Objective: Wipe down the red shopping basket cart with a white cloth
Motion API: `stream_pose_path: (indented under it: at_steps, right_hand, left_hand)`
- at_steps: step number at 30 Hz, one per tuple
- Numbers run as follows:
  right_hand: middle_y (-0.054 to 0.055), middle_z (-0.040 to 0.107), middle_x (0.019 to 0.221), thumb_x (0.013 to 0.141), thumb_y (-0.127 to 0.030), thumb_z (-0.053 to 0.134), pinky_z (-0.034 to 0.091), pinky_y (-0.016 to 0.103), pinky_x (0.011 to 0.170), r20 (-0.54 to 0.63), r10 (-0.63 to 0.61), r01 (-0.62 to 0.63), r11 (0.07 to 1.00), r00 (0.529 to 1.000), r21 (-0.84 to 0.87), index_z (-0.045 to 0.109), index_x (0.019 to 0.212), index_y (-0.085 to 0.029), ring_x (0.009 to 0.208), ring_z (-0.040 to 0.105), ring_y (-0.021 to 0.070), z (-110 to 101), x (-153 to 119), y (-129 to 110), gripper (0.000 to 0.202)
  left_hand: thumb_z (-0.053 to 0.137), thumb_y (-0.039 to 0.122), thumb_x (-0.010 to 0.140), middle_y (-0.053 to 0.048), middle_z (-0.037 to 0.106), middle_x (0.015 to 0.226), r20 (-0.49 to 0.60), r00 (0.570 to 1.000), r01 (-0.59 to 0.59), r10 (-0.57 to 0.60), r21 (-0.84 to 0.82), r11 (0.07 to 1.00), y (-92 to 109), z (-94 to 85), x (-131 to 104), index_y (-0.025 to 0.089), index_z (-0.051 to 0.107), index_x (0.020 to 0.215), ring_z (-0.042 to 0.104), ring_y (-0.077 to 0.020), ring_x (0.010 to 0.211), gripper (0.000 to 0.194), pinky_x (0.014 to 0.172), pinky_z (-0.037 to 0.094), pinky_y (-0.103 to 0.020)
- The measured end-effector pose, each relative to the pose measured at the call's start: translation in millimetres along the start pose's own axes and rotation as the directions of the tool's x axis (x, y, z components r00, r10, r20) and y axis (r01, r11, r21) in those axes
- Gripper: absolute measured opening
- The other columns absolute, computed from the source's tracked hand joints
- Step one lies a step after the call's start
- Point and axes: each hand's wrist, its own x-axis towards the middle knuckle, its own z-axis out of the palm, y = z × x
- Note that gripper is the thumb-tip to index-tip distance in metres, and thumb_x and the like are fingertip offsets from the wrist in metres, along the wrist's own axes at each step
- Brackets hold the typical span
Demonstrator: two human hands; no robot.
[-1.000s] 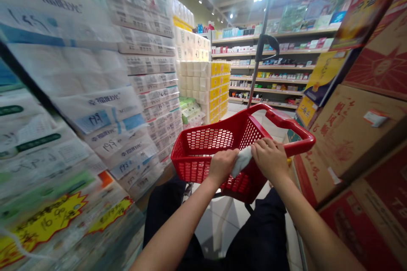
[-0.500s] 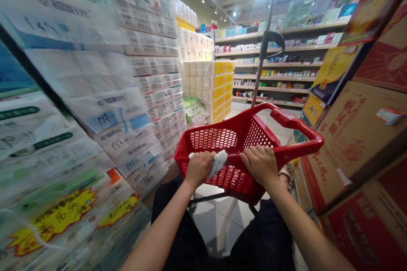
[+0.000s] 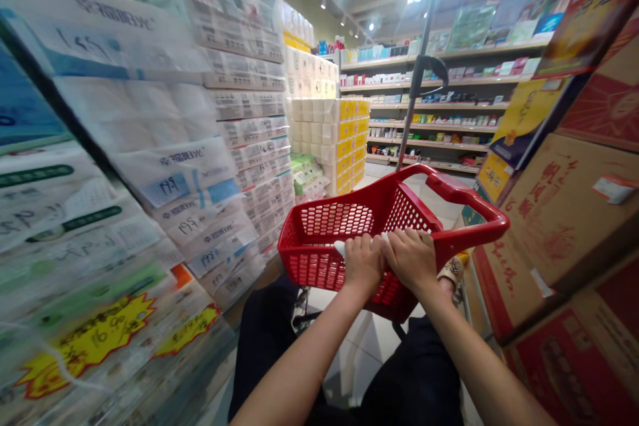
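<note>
In front of me stands a red plastic shopping basket cart [image 3: 324, 220], its perforated basket tilted and its thick handle [image 3: 482, 229] looping toward the right. Along the near rim, my left hand [image 3: 365, 263] is closed over a white wipe [image 3: 340, 248] that it presses against the edge. Most of that wipe is hidden under the fingers; a bit sticks out at the left. Touching the left one, my right hand [image 3: 412, 256] grips the same rim close to where the handle joins.
Tall stacks of packaged tissue paper [image 3: 184, 173] line the left side. Cardboard boxes [image 3: 564, 213] are piled on the right. A metal pole [image 3: 413, 100] rises behind the cart, with stocked shelves [image 3: 449, 106] farther back. A person's foot [image 3: 448, 285] shows beside the cart.
My left hand has slid right along the rim with the wipe until it meets my right hand. The right hand has stayed in place on the rim.
</note>
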Motion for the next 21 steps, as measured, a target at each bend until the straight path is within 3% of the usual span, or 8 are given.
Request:
stream_pose_path:
  at_steps: [2,4,7,11,14,17,21]
  right_hand:
    - [0.005,0.064,0.077,0.095,-0.035,0.043,0.023,0.037,0.085,-0.019,0.002,-0.002,1.000,1.000,-0.004,0.061,0.079,-0.020,0.082,0.048,0.0200,1,0,4,0.028]
    - [0.005,0.064,0.077,0.094,-0.034,0.043,0.024,0.037,0.085,-0.030,-0.001,0.001,1.000,1.000,-0.006,0.061,0.080,-0.020,0.082,0.048,0.0200,3,-1,9,0.027]
    - [0.004,0.063,0.076,0.094,-0.033,0.043,0.024,0.036,0.084,-0.029,-0.021,0.021,1.000,0.999,-0.007,0.061,0.078,-0.021,0.082,0.048,0.0196,4,-2,14,0.027]
    - [0.004,0.062,0.076,0.094,-0.030,0.041,0.023,0.036,0.086,-0.013,-0.031,0.031,1.000,0.999,0.003,0.060,0.074,-0.021,0.082,0.048,0.0191,3,-2,13,0.029]
    - [0.004,0.063,0.076,0.095,-0.030,0.040,0.023,0.036,0.087,-0.009,-0.025,0.025,1.000,1.000,0.017,0.060,0.075,-0.021,0.082,0.048,0.0191,3,0,8,0.030]
    - [0.004,0.063,0.075,0.096,-0.030,0.040,0.023,0.037,0.087,-0.029,-0.008,0.009,1.000,1.000,0.025,0.060,0.073,-0.021,0.082,0.049,0.0189,4,1,6,0.032]
    - [0.004,0.065,0.076,0.096,-0.031,0.040,0.024,0.037,0.086,-0.036,0.017,-0.016,1.000,0.999,0.023,0.062,0.074,-0.021,0.084,0.050,0.0189,5,2,13,0.032]
  left_hand:
    - [0.040,0.030,0.096,-0.010,0.058,0.105,0.008,0.999,-0.033,0.033,-0.028,0.999,4,1.8,3,0.018,0.053,0.119,0.052,-0.0244,0.092,0.028,0.087,0.039,-0.042]
    - [0.038,0.027,0.098,-0.008,0.059,0.104,0.034,0.992,-0.117,0.119,-0.061,0.991,-5,-1.5,2,0.020,0.050,0.124,0.053,-0.0223,0.092,0.030,0.086,0.040,-0.038]
    - [0.034,0.027,0.100,-0.004,0.060,0.099,0.083,0.976,-0.195,0.200,-0.060,0.979,-37,-11.6,-6,0.025,0.048,0.126,0.055,-0.0196,0.089,0.030,0.081,0.041,-0.034]
    - [0.035,0.027,0.100,-0.003,0.061,0.094,0.123,0.980,-0.162,0.158,0.025,0.986,-86,-22.9,-23,0.025,0.050,0.122,0.056,-0.0195,0.087,0.027,0.078,0.039,-0.033]
    - [0.036,0.026,0.100,-0.003,0.061,0.093,0.139,0.981,-0.146,0.135,0.072,0.987,-106,-26.8,-31,0.025,0.051,0.121,0.055,-0.0197,0.086,0.026,0.078,0.038,-0.033]
    - [0.037,0.025,0.099,-0.004,0.060,0.094,0.126,0.988,-0.108,0.094,0.103,0.989,-105,-27.6,-33,0.025,0.052,0.119,0.055,-0.0202,0.084,0.025,0.078,0.038,-0.034]
    - [0.038,0.022,0.097,-0.005,0.060,0.094,0.085,0.994,-0.080,0.070,0.115,0.990,-85,-23.5,-30,0.023,0.053,0.118,0.054,-0.0210,0.086,0.025,0.081,0.040,-0.036]
